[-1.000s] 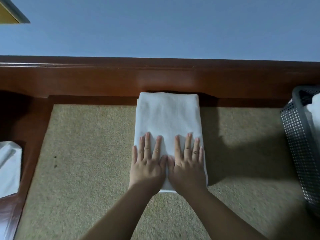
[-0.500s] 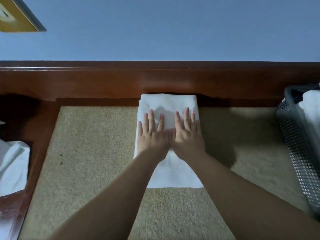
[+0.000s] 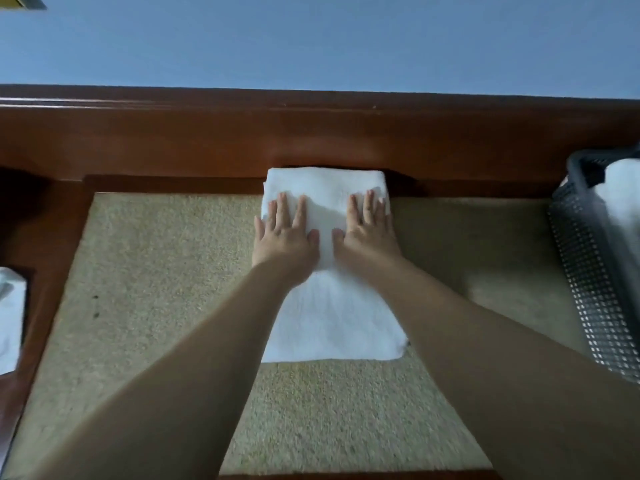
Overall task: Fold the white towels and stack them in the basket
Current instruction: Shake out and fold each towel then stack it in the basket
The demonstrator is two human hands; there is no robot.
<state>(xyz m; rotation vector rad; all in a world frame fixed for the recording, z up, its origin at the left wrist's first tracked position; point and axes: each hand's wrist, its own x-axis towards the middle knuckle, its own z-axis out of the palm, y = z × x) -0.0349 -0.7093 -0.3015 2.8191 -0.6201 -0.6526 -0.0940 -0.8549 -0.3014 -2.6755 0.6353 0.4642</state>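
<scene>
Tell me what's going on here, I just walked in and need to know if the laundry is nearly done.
A person is flattening a folded white towel on a beige mat. The left hand and right hand press flat on its far half, fingers straight and set apart. A dark mesh basket at the right already holds white cloth. Another white towel lies at the left edge, so some work seems left.
</scene>
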